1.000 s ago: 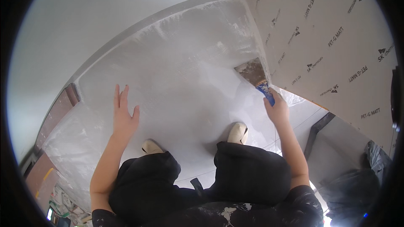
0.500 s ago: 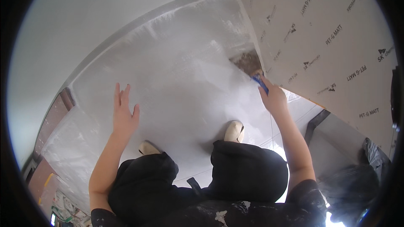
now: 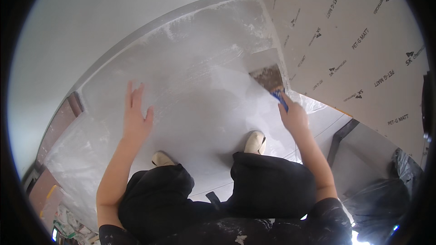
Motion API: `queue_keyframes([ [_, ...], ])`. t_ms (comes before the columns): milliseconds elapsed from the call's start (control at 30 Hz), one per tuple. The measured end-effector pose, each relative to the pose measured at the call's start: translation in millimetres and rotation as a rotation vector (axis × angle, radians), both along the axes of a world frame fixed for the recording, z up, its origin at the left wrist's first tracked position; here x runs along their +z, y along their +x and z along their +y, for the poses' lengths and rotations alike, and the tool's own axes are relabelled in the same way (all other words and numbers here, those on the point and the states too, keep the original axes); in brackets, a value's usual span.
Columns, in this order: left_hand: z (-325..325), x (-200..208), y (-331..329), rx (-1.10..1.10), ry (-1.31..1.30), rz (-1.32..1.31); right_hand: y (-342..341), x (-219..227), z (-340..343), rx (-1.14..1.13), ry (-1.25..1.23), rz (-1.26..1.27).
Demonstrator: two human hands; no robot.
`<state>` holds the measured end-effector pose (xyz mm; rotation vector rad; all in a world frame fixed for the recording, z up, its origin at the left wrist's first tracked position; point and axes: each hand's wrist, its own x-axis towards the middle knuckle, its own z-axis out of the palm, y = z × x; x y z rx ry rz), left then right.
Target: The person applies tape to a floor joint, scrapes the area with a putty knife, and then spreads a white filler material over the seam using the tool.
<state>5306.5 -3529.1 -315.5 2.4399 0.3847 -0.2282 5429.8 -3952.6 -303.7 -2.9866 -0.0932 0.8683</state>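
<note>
Grips the blue handle of a tool (image 3: 268, 79) in the right hand (image 3: 295, 117), fingers wrapped round it, thumb along its left side. Holds the wide, mottled brown blade against or just over the grey surface (image 3: 195, 86), at upper right, just beside the edge of the printed panel (image 3: 349, 50); cannot tell contact from a slight gap. Holds the left hand (image 3: 137, 117) over the same surface, well apart from the tool, fingers straight and loosely spread, thumb out to the right, fingertips blurred. Wears pale shoes (image 3: 255, 143), black trousers (image 3: 272, 183) and a black shirt (image 3: 327, 218) with white marks. Along the surface's upper edge, a curving grey band (image 3: 168, 19); at lower right, black plastic (image 3: 379, 206).
</note>
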Motion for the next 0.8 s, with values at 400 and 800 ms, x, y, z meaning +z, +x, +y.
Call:
queue_keyframes([
  [400, 6, -2, -6, 0.037, 0.045, 0.021, -69, -7, -46, -0.108, 0.079, -0.074],
  [800, -6, -7, 13, -0.099, 0.064, -0.036, -62, -5, -80, -0.089, 0.028, 0.031],
])
